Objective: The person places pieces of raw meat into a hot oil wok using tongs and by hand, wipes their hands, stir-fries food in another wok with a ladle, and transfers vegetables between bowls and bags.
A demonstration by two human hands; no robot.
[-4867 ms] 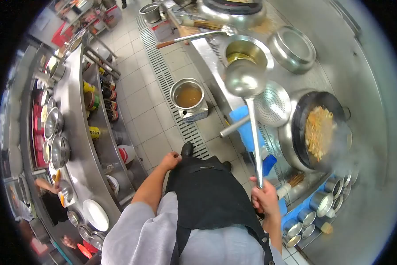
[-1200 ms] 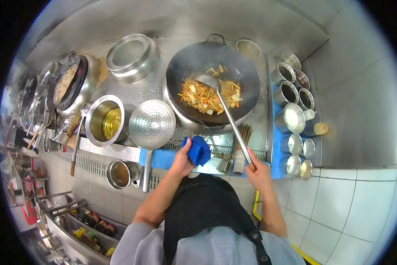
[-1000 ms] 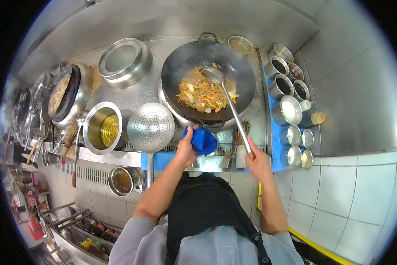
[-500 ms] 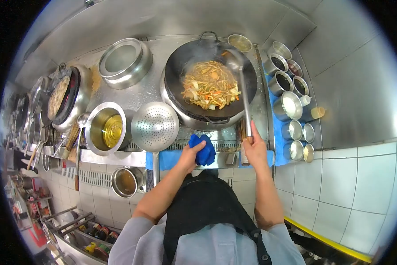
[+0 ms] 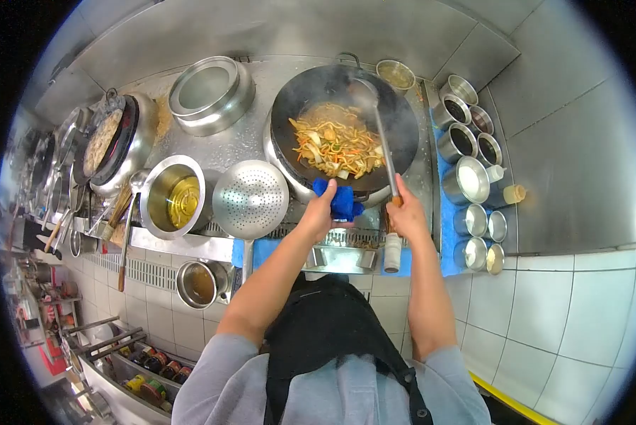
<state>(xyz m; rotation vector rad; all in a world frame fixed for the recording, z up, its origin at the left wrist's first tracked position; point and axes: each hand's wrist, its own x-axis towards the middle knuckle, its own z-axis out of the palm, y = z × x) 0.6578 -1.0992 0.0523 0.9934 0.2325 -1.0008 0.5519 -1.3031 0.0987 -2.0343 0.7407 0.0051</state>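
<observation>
A dark wok (image 5: 397, 134) sits on the burner ring with steaming noodles and vegetables (image 5: 337, 145) in its near left half. My right hand (image 5: 408, 216) grips the wooden end of a long-handled ladle (image 5: 384, 142). The ladle's bowl rests against the wok's far right inner wall, away from the noodles. Folded in my left hand (image 5: 316, 216) is a blue cloth (image 5: 343, 204), held at the wok's near rim. It covers part of the near wok handle, and how firmly it is gripped there is hidden.
A perforated skimmer (image 5: 250, 200) and a pot of oil (image 5: 183, 202) stand to the left. Several seasoning containers (image 5: 471, 179) line the right side. Farther left is another wok (image 5: 104, 144). A steel ring stand (image 5: 212, 99) sits at the back. Below the counter hangs a small pot (image 5: 199, 285).
My left hand has brought the blue cloth forward and slightly right, up to the wok's near handle. The ladle's bowl has shifted a little left along the far wall.
</observation>
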